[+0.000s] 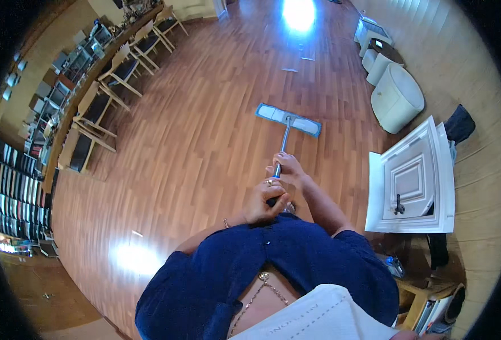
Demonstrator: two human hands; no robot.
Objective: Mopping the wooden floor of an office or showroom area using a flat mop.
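Observation:
A flat mop with a wide blue-edged head (pixel 304 124) lies on the wooden floor ahead of me, its metal pole (pixel 285 139) slanting back toward my body. My left hand (pixel 264 201) is wrapped round the near, dark end of the pole, close to my chest. Farther along, my right hand (pixel 287 165) grips the pole with its fingers curled about it. The pad's underside is hidden against the floor.
Several wooden chairs (pixel 124 72) line a long counter (pixel 86 85) on the left, above a dark rack of samples (pixel 15 181). To the right stand a white cabinet (pixel 412 181) and a round cream seat (pixel 398 96). Bright glare (pixel 137 258) lies on the floor.

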